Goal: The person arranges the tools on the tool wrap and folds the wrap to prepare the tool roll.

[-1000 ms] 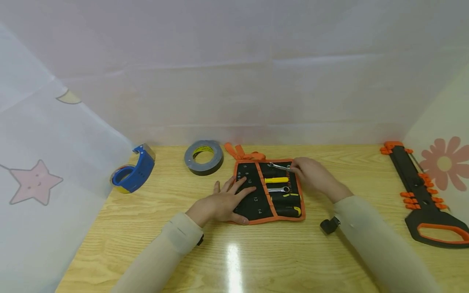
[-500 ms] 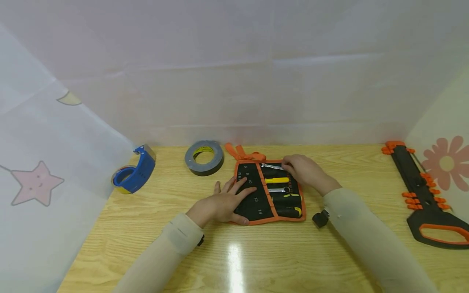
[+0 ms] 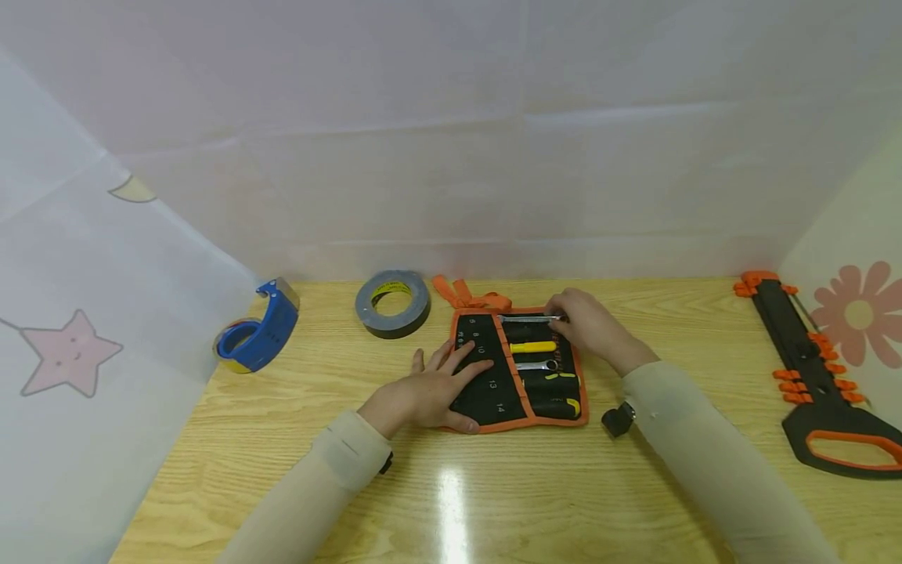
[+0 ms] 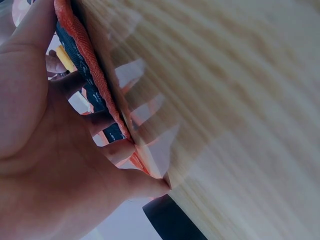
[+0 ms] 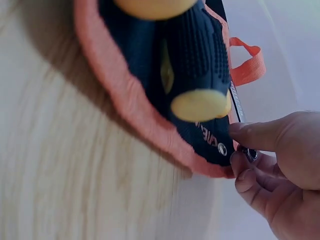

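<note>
A black tool roll with orange trim (image 3: 491, 389) lies unrolled on the wooden table (image 3: 493, 486). My left hand (image 3: 433, 389) rests flat on its left flap, fingers spread. My right hand (image 3: 588, 327) pinches a thin silver wrench (image 3: 524, 319) at the roll's top pocket, level across the cloth. In the right wrist view the fingertips (image 5: 245, 131) pinch the wrench end (image 5: 248, 153) at the orange edge (image 5: 125, 95). A yellow-handled tool (image 3: 532, 346) and another silver wrench (image 3: 535, 365) sit in lower pockets. The left wrist view shows my palm (image 4: 45, 150) on the roll's edge (image 4: 95, 75).
A grey duct tape roll (image 3: 392, 302) and a blue tape dispenser (image 3: 257, 329) lie at the back left. A black and orange hand saw (image 3: 810, 376) lies at the right. White sheets wall the table on three sides.
The right hand has shifted a little left with the silver wrench and levelled it over the top pocket. The left hand has stayed put.
</note>
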